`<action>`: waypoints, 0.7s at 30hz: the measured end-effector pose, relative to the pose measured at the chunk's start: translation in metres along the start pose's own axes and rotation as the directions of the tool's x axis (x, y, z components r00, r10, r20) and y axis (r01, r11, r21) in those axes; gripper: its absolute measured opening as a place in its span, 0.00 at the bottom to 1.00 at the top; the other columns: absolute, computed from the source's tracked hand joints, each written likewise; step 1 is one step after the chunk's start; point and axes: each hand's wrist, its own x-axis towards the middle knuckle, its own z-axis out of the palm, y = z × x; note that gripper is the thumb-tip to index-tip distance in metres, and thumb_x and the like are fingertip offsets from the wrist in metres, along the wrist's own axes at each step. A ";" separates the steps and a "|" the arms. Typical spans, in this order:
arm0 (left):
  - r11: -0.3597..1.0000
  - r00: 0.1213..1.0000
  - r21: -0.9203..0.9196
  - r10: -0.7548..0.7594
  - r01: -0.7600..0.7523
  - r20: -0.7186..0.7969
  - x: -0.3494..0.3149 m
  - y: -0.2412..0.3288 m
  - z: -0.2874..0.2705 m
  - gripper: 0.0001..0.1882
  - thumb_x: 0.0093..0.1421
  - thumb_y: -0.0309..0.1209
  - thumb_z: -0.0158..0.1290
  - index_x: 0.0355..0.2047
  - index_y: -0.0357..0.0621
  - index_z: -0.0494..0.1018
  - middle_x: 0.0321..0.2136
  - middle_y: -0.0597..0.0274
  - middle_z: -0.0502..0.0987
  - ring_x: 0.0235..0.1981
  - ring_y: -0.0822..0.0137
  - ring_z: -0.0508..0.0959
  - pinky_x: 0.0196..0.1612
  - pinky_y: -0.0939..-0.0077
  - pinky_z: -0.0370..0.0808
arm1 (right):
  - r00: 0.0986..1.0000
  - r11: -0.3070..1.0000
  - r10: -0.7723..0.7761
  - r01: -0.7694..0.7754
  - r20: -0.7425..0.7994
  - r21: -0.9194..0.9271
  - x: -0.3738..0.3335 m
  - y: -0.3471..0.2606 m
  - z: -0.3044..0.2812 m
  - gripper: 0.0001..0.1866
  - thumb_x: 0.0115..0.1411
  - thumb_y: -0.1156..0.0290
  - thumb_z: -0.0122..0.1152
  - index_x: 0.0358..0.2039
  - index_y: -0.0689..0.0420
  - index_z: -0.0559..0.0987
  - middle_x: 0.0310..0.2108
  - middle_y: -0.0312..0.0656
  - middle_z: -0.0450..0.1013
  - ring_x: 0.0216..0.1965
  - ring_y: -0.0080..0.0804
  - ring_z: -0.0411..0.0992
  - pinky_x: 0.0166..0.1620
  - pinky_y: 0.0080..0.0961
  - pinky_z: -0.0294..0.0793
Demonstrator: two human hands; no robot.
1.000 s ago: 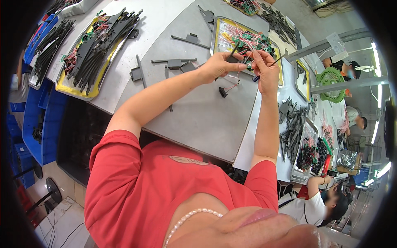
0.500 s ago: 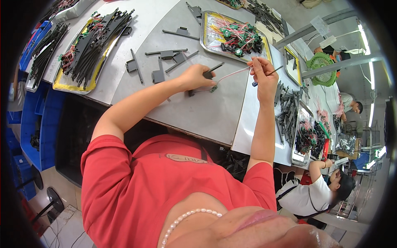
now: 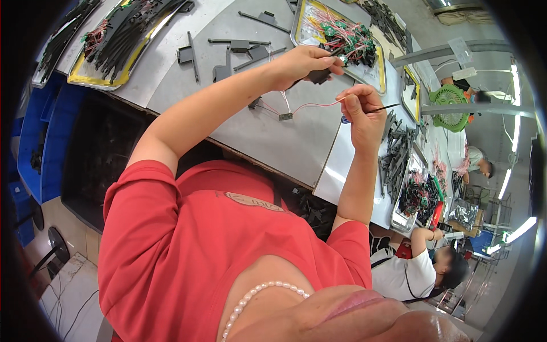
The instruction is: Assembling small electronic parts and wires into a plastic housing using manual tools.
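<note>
My left hand (image 3: 297, 67) is closed on a black plastic part (image 3: 320, 76), held above the grey table beside the wire-filled tray. Close by on the right, my right hand (image 3: 363, 114) pinches the end of a thin red-and-white wire (image 3: 312, 105). The same hand also grips a slim screwdriver (image 3: 384, 108) with a dark shaft and a bit of blue handle showing. The wire runs down to a small green circuit board (image 3: 285, 117) below my hands. More thin wires lead from that board toward a small black piece (image 3: 254, 103) on its left.
Several flat black plastic parts (image 3: 228, 68) lie on the table to the left. Beyond my hands is a yellow-lined metal tray (image 3: 296, 28) of wired boards. Another tray (image 3: 85, 81) holds long black strips. Black parts (image 3: 394, 153) are piled at right, near a co-worker (image 3: 410, 268).
My left hand has moved right and away from me with the black part, closer to my right hand. The head view has shifted slightly. My right hand keeps its pinch on the wire.
</note>
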 end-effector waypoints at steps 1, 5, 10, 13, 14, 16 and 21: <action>0.998 0.997 -0.044 -0.048 0.051 0.055 0.005 -0.002 0.004 0.18 0.64 0.38 0.46 0.48 0.39 0.71 0.36 0.63 0.77 0.35 0.76 0.73 0.40 0.81 0.70 | 0.999 0.999 -0.028 0.028 0.038 -0.021 -0.001 0.002 0.001 0.07 0.58 0.69 0.61 0.33 0.58 0.73 0.30 0.36 0.75 0.26 0.13 0.65 0.26 0.10 0.62; 0.958 0.936 -0.055 -0.260 0.280 0.239 0.005 -0.010 0.025 0.17 0.66 0.39 0.41 0.44 0.40 0.72 0.31 0.63 0.78 0.31 0.77 0.72 0.37 0.83 0.68 | 0.987 0.974 -0.157 0.147 -0.046 -0.173 -0.008 0.010 -0.011 0.06 0.58 0.74 0.59 0.33 0.60 0.72 0.32 0.36 0.69 0.27 0.18 0.66 0.30 0.13 0.66; 0.935 0.909 -0.070 -0.317 0.347 0.269 -0.012 -0.018 0.032 0.18 0.67 0.40 0.38 0.40 0.41 0.73 0.29 0.63 0.78 0.29 0.78 0.71 0.35 0.83 0.67 | 0.952 0.962 -0.234 0.198 -0.196 -0.188 -0.001 0.036 -0.030 0.05 0.56 0.73 0.61 0.32 0.57 0.74 0.37 0.36 0.67 0.35 0.19 0.65 0.30 0.13 0.66; 0.916 0.903 -0.156 -0.315 0.369 0.292 -0.014 -0.024 0.029 0.19 0.67 0.40 0.39 0.44 0.41 0.72 0.29 0.64 0.78 0.29 0.78 0.72 0.36 0.82 0.67 | 0.957 0.970 -0.200 0.163 -0.209 -0.181 0.001 0.053 -0.033 0.06 0.56 0.74 0.62 0.33 0.58 0.75 0.39 0.37 0.68 0.34 0.20 0.66 0.31 0.14 0.69; 0.908 0.901 -0.185 -0.311 0.376 0.303 -0.013 -0.026 0.027 0.19 0.66 0.40 0.39 0.45 0.40 0.72 0.29 0.65 0.78 0.30 0.78 0.72 0.37 0.82 0.67 | 0.965 0.974 -0.180 0.147 -0.193 -0.174 0.000 0.056 -0.033 0.06 0.56 0.74 0.62 0.33 0.58 0.75 0.39 0.38 0.68 0.34 0.21 0.67 0.32 0.15 0.71; 0.900 0.897 -0.197 -0.321 0.389 0.305 -0.012 -0.030 0.023 0.19 0.66 0.40 0.40 0.46 0.39 0.72 0.27 0.66 0.78 0.30 0.78 0.72 0.39 0.82 0.66 | 0.979 0.982 -0.135 0.112 -0.150 -0.150 -0.002 0.061 -0.031 0.06 0.55 0.75 0.62 0.33 0.59 0.74 0.40 0.39 0.68 0.34 0.22 0.68 0.33 0.17 0.74; 0.920 0.900 -0.108 -0.336 0.377 0.278 -0.015 -0.031 0.012 0.18 0.64 0.39 0.44 0.44 0.38 0.72 0.22 0.66 0.76 0.31 0.78 0.73 0.42 0.82 0.65 | 0.988 0.981 -0.111 0.093 -0.103 -0.168 -0.001 0.060 -0.029 0.06 0.54 0.77 0.62 0.32 0.61 0.76 0.36 0.40 0.71 0.32 0.23 0.70 0.36 0.18 0.76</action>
